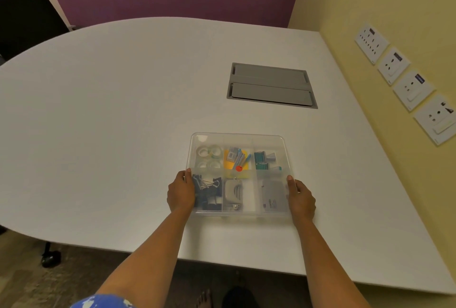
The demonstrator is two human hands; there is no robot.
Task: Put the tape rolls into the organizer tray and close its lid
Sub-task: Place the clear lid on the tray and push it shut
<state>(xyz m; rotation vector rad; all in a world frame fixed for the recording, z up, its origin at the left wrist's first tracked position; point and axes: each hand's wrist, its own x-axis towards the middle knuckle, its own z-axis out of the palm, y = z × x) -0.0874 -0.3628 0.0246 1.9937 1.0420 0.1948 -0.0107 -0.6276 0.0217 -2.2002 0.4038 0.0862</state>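
The tray (238, 175) sits on the table (123, 115) near its front edge, with a clear lid (246, 138) that seems to lie shut over it, though the haze makes that uncertain. Four tape rolls (209, 157) fill the tray's far-left compartment. The left hand (181, 190) clasps the tray's left edge, thumb on top; the right hand (301, 198) clasps the right edge likewise. Binder clips (206, 190) lie in the near-left compartment.

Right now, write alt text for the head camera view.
Two hands, left and right, grip the sides of a clear organizer tray on a white table. Tape rolls sit in its far-left compartment, with binder clips and other stationery in the rest.
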